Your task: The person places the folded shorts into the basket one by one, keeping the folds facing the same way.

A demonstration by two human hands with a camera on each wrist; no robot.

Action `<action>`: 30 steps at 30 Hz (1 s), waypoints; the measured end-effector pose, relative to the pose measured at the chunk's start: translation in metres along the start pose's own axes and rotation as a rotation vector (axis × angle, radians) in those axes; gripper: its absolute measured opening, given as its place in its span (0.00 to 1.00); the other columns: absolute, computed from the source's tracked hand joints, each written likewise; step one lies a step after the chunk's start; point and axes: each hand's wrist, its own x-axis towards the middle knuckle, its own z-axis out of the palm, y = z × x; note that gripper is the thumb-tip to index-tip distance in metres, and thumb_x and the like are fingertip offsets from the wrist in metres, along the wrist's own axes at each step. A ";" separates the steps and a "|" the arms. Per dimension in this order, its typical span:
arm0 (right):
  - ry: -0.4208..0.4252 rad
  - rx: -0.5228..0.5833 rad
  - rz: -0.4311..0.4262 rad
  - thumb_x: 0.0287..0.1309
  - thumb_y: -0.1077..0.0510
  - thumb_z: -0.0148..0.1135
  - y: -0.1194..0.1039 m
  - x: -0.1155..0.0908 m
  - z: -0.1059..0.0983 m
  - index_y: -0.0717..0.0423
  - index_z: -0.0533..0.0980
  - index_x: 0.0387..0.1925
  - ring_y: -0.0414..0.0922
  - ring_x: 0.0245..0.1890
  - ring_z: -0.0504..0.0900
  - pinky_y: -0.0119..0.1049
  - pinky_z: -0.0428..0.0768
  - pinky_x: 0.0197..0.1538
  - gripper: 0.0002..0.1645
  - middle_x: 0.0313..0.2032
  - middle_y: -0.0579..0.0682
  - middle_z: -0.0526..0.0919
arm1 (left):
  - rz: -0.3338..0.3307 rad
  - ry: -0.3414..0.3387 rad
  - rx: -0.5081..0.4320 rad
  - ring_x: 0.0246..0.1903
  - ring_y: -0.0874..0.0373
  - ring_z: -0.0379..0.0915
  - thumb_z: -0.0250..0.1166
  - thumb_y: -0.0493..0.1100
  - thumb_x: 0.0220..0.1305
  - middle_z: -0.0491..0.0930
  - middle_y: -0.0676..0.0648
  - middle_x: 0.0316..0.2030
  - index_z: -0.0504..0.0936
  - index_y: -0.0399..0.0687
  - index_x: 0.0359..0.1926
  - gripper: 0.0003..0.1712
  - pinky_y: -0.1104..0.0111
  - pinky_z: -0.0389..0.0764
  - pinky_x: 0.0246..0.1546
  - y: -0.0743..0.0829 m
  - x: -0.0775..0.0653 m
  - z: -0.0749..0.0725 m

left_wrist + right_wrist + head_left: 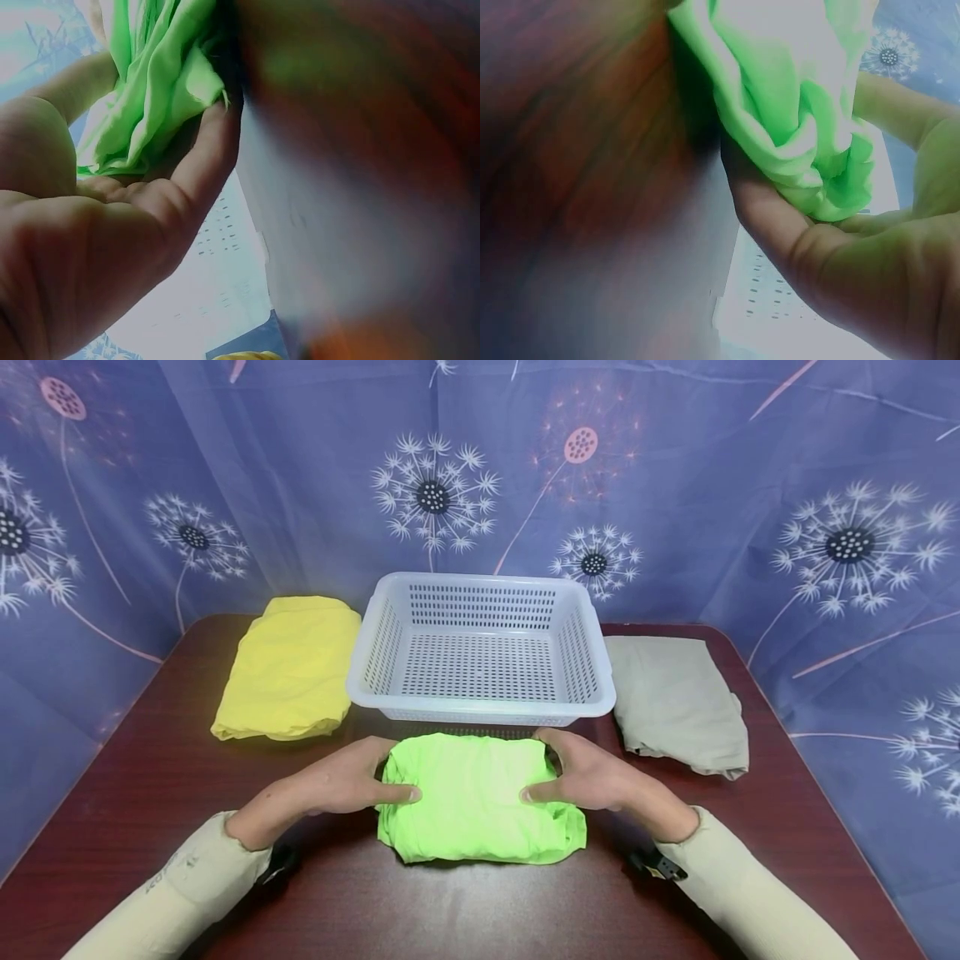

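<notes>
A folded bright green cloth [471,797] lies near the middle of the table, just in front of the basket. My left hand [356,777] grips its left end, thumb on top and fingers around the far side and underneath. At the opposite end my right hand [588,772] holds it the same way. In the left wrist view, loose folds of the green cloth [154,90] sit between thumb and fingers of the left hand [97,232]. The right wrist view has the cloth's rolled edge [787,112] within the right hand [870,262]. Some fingertips are hidden beneath the cloth.
A white perforated plastic basket [480,708] with nothing inside stands behind the green cloth. To its left lies a folded yellow cloth [288,668], to its right a folded grey cloth [675,702]. A blue dandelion-print curtain [300,468] hangs behind the dark red-brown table [480,914].
</notes>
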 end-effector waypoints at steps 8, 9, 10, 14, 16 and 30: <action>-0.014 0.028 -0.002 0.58 0.50 0.79 -0.001 -0.002 -0.001 0.71 0.61 0.75 0.58 0.72 0.69 0.60 0.67 0.74 0.54 0.72 0.61 0.71 | -0.002 -0.014 -0.095 0.42 0.60 0.82 0.72 0.48 0.71 0.88 0.54 0.41 0.83 0.47 0.56 0.17 0.66 0.84 0.46 0.001 0.000 0.000; -0.017 0.034 -0.007 0.59 0.50 0.78 -0.001 -0.002 -0.001 0.70 0.61 0.76 0.58 0.73 0.68 0.61 0.66 0.74 0.54 0.72 0.62 0.70 | -0.003 -0.014 -0.107 0.42 0.59 0.82 0.72 0.47 0.72 0.88 0.54 0.42 0.83 0.46 0.56 0.17 0.65 0.84 0.47 0.001 0.000 0.000; -0.018 0.038 -0.007 0.59 0.50 0.78 -0.001 -0.002 -0.001 0.70 0.60 0.76 0.59 0.74 0.67 0.61 0.66 0.74 0.54 0.73 0.62 0.70 | -0.006 -0.016 -0.116 0.43 0.58 0.82 0.71 0.47 0.72 0.88 0.53 0.42 0.82 0.46 0.57 0.18 0.65 0.84 0.47 0.002 0.000 0.000; -0.029 0.072 -0.004 0.61 0.51 0.77 0.000 -0.003 -0.001 0.71 0.56 0.78 0.60 0.77 0.63 0.62 0.62 0.76 0.56 0.76 0.64 0.64 | -0.015 -0.017 -0.124 0.43 0.58 0.82 0.70 0.46 0.73 0.88 0.53 0.43 0.81 0.45 0.59 0.19 0.65 0.84 0.47 0.001 0.001 0.000; -0.034 0.089 -0.003 0.62 0.52 0.77 0.001 -0.003 -0.001 0.71 0.55 0.79 0.61 0.78 0.60 0.63 0.61 0.76 0.57 0.77 0.65 0.62 | -0.017 -0.018 -0.122 0.44 0.59 0.81 0.70 0.46 0.73 0.88 0.53 0.44 0.81 0.45 0.60 0.19 0.65 0.83 0.48 0.001 0.001 0.001; -0.034 0.133 0.003 0.62 0.53 0.76 0.000 -0.006 -0.003 0.71 0.53 0.79 0.61 0.77 0.60 0.63 0.62 0.76 0.57 0.78 0.65 0.61 | 0.000 -0.021 -0.149 0.45 0.58 0.82 0.69 0.46 0.74 0.88 0.52 0.45 0.79 0.44 0.62 0.21 0.65 0.83 0.49 0.003 -0.001 -0.001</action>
